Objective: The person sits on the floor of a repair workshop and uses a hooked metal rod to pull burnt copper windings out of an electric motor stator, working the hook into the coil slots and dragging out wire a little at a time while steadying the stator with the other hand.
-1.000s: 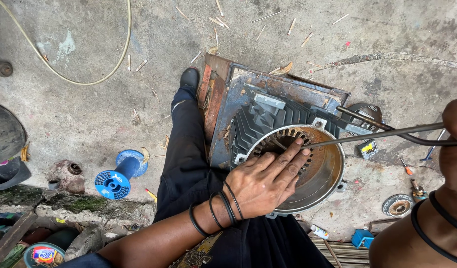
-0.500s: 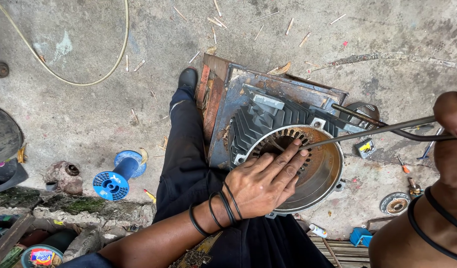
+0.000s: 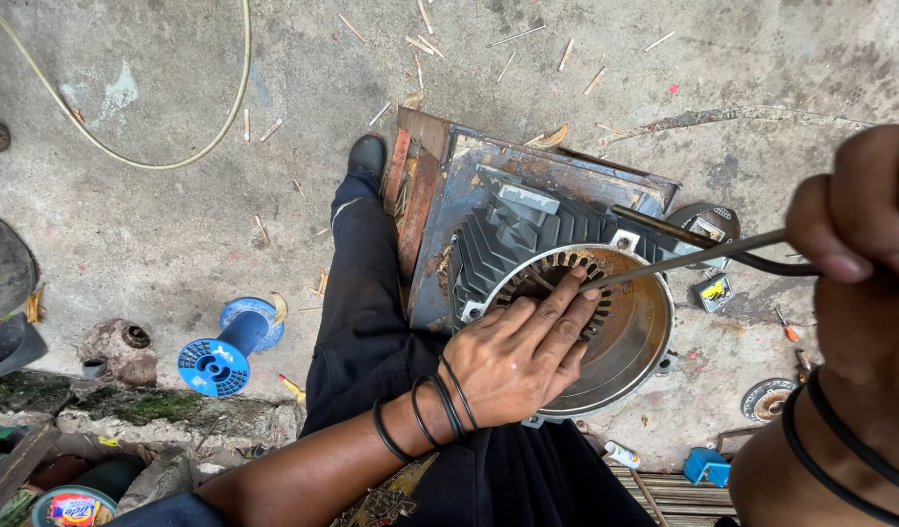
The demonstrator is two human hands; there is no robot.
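While your left hand (image 3: 518, 356) lies flat, fingers spread, on the rim of the stator (image 3: 576, 327), your right hand (image 3: 859, 254) grips a rod (image 3: 684, 259), tip at the slots beside your left fingertips. Stator sits on a rusty plate (image 3: 498, 185) against your leg. Step looks like slot work; next calls for steady tip aim.
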